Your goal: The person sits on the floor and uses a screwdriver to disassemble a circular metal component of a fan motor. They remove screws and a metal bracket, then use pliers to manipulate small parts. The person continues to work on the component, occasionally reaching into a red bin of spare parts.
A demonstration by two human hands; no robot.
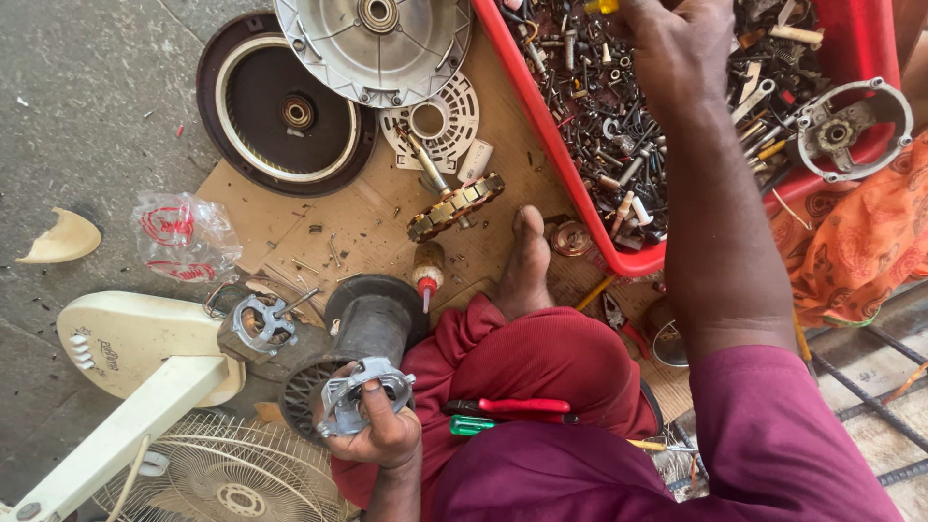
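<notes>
Head view: right hand (677, 43) digs, fingers hidden (grip unclear), in the red tray (541, 135) of screws upper right; left hand (382, 430) clasps a metal motor bracket (360, 394) lower left.

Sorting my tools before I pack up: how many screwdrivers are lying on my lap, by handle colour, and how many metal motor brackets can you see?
Red-handled screwdriver: 1
Green-handled screwdriver: 1
Metal motor bracket: 2, one in the left hand at, one on the red tray's edge at
Total: 4
</notes>
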